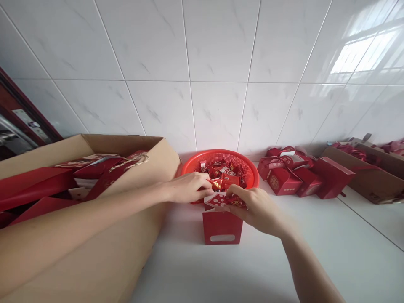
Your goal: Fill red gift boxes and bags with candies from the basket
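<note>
A small red box [222, 227] with a pale oval patch stands upright on the white counter, its top open. Wrapped candies [227, 171] fill a red plastic basket [252, 162] just behind it. My left hand [190, 187] is at the basket's front edge and the box's back left corner, fingers curled; its fingertips are partly hidden. Over the right side of the box's opening, my right hand [256, 208] has its fingers bent round something red and shiny at the top, too small to make out.
On the left, a large cardboard carton [139, 248] holds red boxes and bags. Several closed red gift boxes [285, 181] stand at the right, beside another carton [370, 179] of red items. A tiled wall [217, 109] rises behind.
</note>
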### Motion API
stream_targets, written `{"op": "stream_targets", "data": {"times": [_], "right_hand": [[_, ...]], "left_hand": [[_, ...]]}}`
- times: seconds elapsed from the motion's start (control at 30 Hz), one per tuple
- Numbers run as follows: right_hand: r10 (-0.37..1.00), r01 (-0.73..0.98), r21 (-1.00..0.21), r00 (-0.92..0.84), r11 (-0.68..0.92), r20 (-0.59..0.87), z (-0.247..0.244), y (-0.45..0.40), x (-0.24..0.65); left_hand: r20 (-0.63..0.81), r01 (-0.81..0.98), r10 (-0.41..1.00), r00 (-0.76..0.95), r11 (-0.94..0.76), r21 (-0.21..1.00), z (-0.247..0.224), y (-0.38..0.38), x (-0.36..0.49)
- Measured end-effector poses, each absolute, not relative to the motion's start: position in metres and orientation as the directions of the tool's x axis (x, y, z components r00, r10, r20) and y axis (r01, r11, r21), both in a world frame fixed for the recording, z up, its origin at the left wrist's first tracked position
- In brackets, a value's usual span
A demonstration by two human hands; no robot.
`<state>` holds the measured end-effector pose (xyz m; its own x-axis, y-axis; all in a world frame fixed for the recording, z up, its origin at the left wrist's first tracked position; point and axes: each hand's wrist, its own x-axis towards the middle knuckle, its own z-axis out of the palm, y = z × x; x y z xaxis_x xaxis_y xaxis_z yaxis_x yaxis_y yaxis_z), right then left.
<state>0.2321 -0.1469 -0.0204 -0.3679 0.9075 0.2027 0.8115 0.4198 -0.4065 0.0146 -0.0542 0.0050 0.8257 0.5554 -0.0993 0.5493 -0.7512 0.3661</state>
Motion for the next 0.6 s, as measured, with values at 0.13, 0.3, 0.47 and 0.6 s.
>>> {"op": "stream_targets", "data": {"times": [0.13, 0.3, 0.47, 0.6], "right_hand": [[0.931, 0.872, -0.327, -0.326, 0.364, 0.167, -0.018, -0.146, 0.231], [0.929, 0.894, -0.263, -0.325, 0.362, 0.177, -0.019, -0.146, 0.238], [0.952, 0.905, -0.296, -0.278, 0.305, 0.133, -0.018, -0.148, 0.244], [0.956, 0.886, -0.357, -0.272, 0.294, 0.113, -0.016, -0.149, 0.245]], "left_hand": [[-0.104, 0.545, 0.545, 0.832, -0.768, 0.336, 0.006, -0.055, 0.016], [-0.115, 0.548, 0.543, 0.832, -0.773, 0.32, 0.006, -0.053, 0.018], [-0.105, 0.544, 0.54, 0.835, -0.782, 0.304, 0.005, -0.053, 0.02], [-0.103, 0.546, 0.543, 0.833, -0.779, 0.307, 0.004, -0.055, 0.02]]}}
